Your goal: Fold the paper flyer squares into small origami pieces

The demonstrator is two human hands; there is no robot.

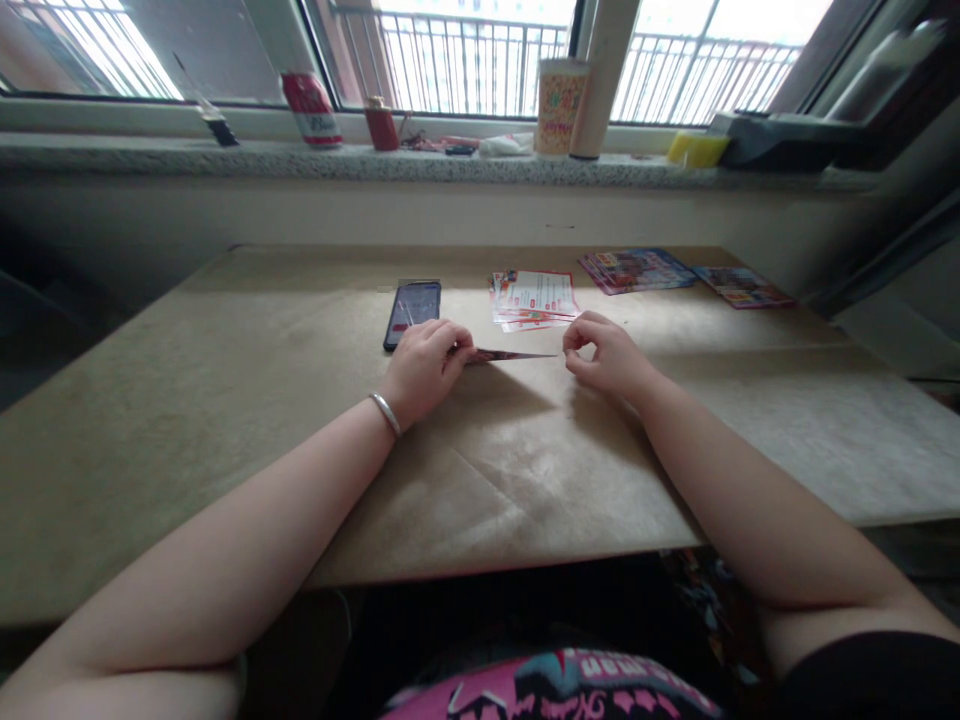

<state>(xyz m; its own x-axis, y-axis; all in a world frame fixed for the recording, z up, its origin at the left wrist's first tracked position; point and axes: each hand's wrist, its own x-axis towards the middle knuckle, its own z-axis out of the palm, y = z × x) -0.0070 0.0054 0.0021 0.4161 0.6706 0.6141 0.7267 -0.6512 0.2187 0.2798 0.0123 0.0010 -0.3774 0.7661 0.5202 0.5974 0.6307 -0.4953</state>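
My left hand (429, 365), with a silver bangle at the wrist, pinches one end of a thin, dark printed card or packet (510, 355). Seen almost edge-on, this piece tapers to a point towards the right, so its printed face is mostly hidden. At that pointed end is my right hand (604, 355), thumb and fingers curled into a pinch; whether it grips the tip is too small to tell. Just behind my left hand lies a phone (415, 305). Several white and red printed cards (536, 293) overlap on the table beyond both hands.
Colourful printed packets (637, 270) lie at the back right of the table (187, 400), with another packet (742, 285) beside them. Along the windowsill (450, 170) stand a can (311, 110), a red bottle (381, 125), a patterned cup (559, 108) and a yellow object (697, 150).
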